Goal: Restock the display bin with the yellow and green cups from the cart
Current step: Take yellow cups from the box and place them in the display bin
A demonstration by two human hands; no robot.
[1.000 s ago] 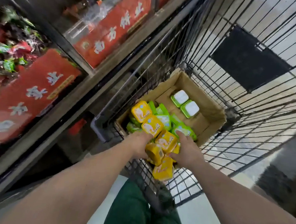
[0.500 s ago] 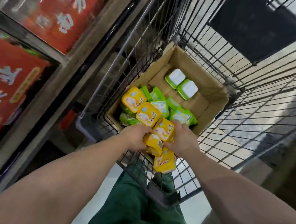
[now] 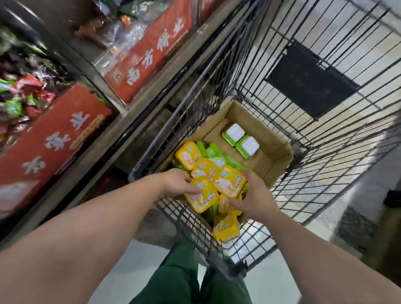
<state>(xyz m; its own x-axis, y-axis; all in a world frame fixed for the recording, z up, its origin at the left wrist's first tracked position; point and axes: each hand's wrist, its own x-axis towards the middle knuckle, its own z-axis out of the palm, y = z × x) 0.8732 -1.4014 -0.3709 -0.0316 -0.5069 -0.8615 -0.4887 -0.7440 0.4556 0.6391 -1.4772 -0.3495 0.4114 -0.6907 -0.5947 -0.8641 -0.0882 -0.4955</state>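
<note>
The yellow cups (image 3: 228, 181) are squarish tubs with printed foil lids, heaped over green cups (image 3: 218, 154) in a cardboard box (image 3: 274, 164) inside the wire cart (image 3: 315, 93). The left hand (image 3: 180, 182) grips the edge of one yellow cup (image 3: 201, 195); the right hand (image 3: 254, 195) curls its grip round several more. Two green cups (image 3: 240, 140) lie bottom-up farther back in the box. To the left, the display bins (image 3: 55, 133) with red fronts hold mixed packets.

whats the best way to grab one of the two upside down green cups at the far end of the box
Come straight down from above and pinch the nearer green cup across its two free side walls, just under the white base. It stands inverted beside its twin, so the touching side is blocked; the cardboard box is bare around them.
</note>
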